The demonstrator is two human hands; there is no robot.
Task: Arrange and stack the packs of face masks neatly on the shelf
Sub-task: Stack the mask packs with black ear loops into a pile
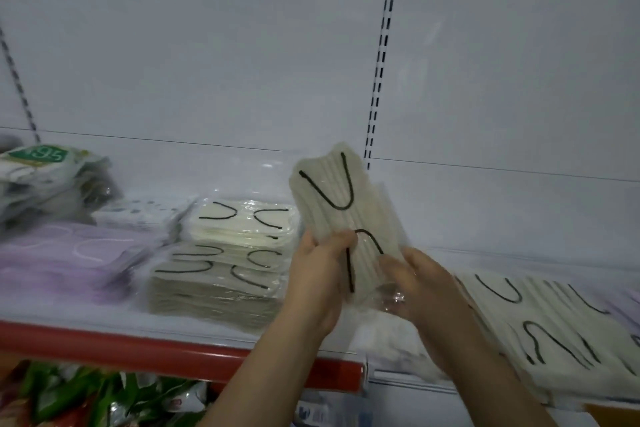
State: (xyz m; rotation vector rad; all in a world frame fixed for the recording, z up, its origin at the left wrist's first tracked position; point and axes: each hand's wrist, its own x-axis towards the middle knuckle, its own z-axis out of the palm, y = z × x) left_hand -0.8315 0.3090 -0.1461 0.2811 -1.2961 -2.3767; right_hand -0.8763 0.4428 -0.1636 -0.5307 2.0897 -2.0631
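A clear-wrapped pack of cream face masks with black ear loops (337, 204) stands on end above the white shelf (381, 333). My left hand (320, 274) grips its lower left edge and my right hand (420, 282) holds its lower right corner and wrapper. Left of my hands, a stack of the same cream packs (227, 256) sits on the shelf. More cream packs (554, 329) lie spread out on the right, some overhanging the front edge.
Lilac mask packs (65, 260) lie at the left, with a white patterned pack (145, 215) and a heap of green-labelled packs (45, 173) behind. The shelf has a red front strip (138, 350). Colourful packets (86, 399) fill the shelf below.
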